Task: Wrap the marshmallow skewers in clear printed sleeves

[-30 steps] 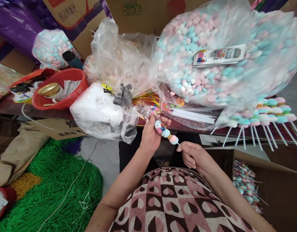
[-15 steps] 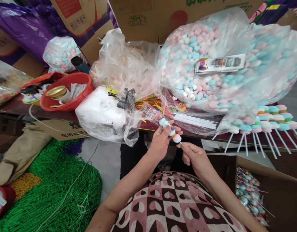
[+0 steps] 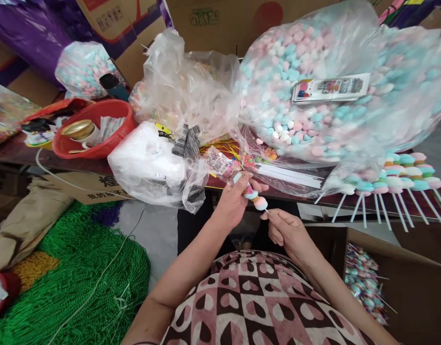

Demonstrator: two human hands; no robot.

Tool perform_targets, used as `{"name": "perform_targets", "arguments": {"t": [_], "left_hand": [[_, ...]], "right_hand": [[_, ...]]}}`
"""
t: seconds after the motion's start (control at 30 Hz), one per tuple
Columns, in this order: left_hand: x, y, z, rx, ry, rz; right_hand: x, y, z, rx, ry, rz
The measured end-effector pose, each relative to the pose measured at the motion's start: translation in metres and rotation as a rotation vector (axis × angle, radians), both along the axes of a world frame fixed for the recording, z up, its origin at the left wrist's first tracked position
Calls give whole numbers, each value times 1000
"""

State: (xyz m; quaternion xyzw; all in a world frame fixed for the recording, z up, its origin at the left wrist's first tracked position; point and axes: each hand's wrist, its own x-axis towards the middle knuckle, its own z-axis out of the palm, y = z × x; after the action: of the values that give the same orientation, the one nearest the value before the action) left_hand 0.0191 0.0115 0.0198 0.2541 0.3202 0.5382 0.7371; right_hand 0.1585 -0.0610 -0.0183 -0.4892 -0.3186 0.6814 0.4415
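My left hand (image 3: 236, 197) is closed around the upper part of a marshmallow skewer (image 3: 260, 203), its thumb pressed on the top pieces. Pink, blue and orange-brown pieces show below the fingers, and the upper ones are partly covered. Between thumb and fingertips, my right hand (image 3: 285, 226) pinches the white stick just under the lowest piece. A printed clear wrapper (image 3: 219, 162) lies on the table just beyond my left hand. Farther right, white sticks (image 3: 290, 175) rest on clear plastic beside small coloured gummy pieces (image 3: 268, 154).
A big clear bag of marshmallows (image 3: 295, 57) carries a stack of printed labels (image 3: 331, 88). Finished-looking skewers (image 3: 403, 179) overhang the table edge at right, above a carton (image 3: 403, 287) holding wrapped ones. At left are a red basket (image 3: 127, 127), a white plastic bag (image 3: 144, 167) and green cords (image 3: 98, 268).
My left hand's thumb has shifted up along the skewer and covers more of its top pieces. My right hand keeps its pinch on the stick. The whole view has shifted slightly.
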Motion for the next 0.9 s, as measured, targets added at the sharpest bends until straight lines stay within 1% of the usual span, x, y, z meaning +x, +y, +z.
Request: {"name": "perform_targets", "arguments": {"t": [0.1, 0.17, 0.23, 0.3, 0.4, 0.53, 0.63, 0.73, 0.9], "left_hand": [[6, -8, -5, -31, 10, -59], [7, -12, -7, -34, 5, -95], [3, -12, -7, -30, -13, -99], [-3, -8, -6, -24, -43, -59], [-13, 2, -1, -2, -51, 46], [-23, 14, 2, 16, 60, 225], [-29, 18, 0, 11, 88, 310], [-34, 19, -2, 13, 67, 355], [-34, 17, -5, -18, 31, 325]], "right_hand": [[-3, 1, -3, -5, 7, 21], [-4, 2, -4, -11, 22, -1], [-3, 3, -3, -8, 32, -27], [-1, 4, -3, 1, 28, -28], [4, 2, -3, 7, -32, 2], [10, -2, -9, 18, -131, -4], [17, -4, -13, 47, -141, 0], [25, -5, -16, 82, -144, 9], [30, -6, -16, 117, -165, 20]]}}
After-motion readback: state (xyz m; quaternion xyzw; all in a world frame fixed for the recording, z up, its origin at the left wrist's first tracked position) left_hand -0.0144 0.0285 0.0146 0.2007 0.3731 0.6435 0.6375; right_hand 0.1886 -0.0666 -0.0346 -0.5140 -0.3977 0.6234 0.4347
